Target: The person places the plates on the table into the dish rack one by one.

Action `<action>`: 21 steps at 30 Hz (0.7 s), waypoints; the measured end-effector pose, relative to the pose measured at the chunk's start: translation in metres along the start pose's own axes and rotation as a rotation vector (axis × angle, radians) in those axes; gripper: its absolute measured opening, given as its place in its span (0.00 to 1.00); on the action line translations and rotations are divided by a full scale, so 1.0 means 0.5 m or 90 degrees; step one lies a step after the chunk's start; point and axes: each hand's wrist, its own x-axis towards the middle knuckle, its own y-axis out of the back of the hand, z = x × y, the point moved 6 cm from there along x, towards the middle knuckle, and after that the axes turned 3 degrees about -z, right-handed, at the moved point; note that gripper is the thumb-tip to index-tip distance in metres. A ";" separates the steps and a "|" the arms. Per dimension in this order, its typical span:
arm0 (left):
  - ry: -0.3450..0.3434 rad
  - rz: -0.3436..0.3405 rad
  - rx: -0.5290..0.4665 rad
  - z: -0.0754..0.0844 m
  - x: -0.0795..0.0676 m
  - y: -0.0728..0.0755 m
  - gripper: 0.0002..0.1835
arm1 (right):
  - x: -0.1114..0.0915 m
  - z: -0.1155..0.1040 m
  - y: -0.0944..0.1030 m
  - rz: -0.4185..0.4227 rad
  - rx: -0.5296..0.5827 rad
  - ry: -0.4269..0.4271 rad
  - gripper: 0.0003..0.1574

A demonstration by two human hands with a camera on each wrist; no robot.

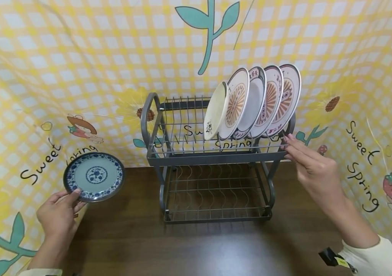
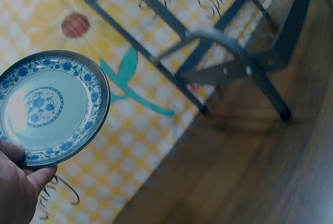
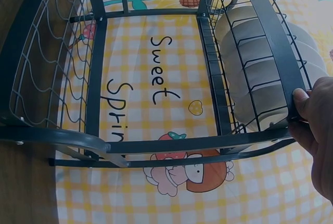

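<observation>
A small plate with a blue floral rim [image 1: 94, 176] is pinched at its lower edge by my left hand [image 1: 58, 214], thumb on top and fingers beneath. It is held face up, left of a dark two-tier dish rack [image 1: 216, 158]. My right hand [image 1: 314, 165] grips the front right corner of the rack's upper tier; in the right wrist view the thumb [image 3: 302, 101] lies against the frame bar. Several plates stand on edge on the right half of that tier, among them a cream plate [image 1: 215, 111] at the left end and a patterned white plate [image 1: 290, 96] at the right.
The lower tier [image 1: 216, 195] shows bare wavy wires. Under the rack is a brown wooden surface [image 1: 216, 249]. Yellow checked cloth [image 1: 113, 57] printed with flowers and words rises behind and on both sides. Slots on the upper tier's left half [image 1: 183, 115] hold no plates.
</observation>
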 end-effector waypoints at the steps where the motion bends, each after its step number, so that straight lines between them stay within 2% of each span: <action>1: 0.004 -0.004 -0.007 0.005 -0.007 -0.002 0.11 | 0.000 0.000 0.000 0.002 0.005 0.000 0.20; 4: 0.007 -0.006 -0.023 0.023 -0.027 -0.010 0.12 | 0.000 -0.001 -0.001 0.005 0.002 0.005 0.19; 8: -0.012 -0.025 -0.029 0.054 -0.053 -0.026 0.13 | 0.001 -0.001 0.001 0.007 -0.005 0.005 0.20; 12: -0.023 -0.054 -0.038 0.076 -0.075 -0.040 0.14 | 0.003 -0.002 0.001 0.014 -0.001 0.005 0.20; 17: -0.025 -0.119 -0.121 0.089 -0.098 -0.060 0.13 | 0.003 -0.003 0.001 0.011 -0.014 0.003 0.19; 21: -0.031 -0.162 -0.152 0.098 -0.116 -0.073 0.12 | 0.000 -0.002 0.001 0.011 -0.020 0.001 0.18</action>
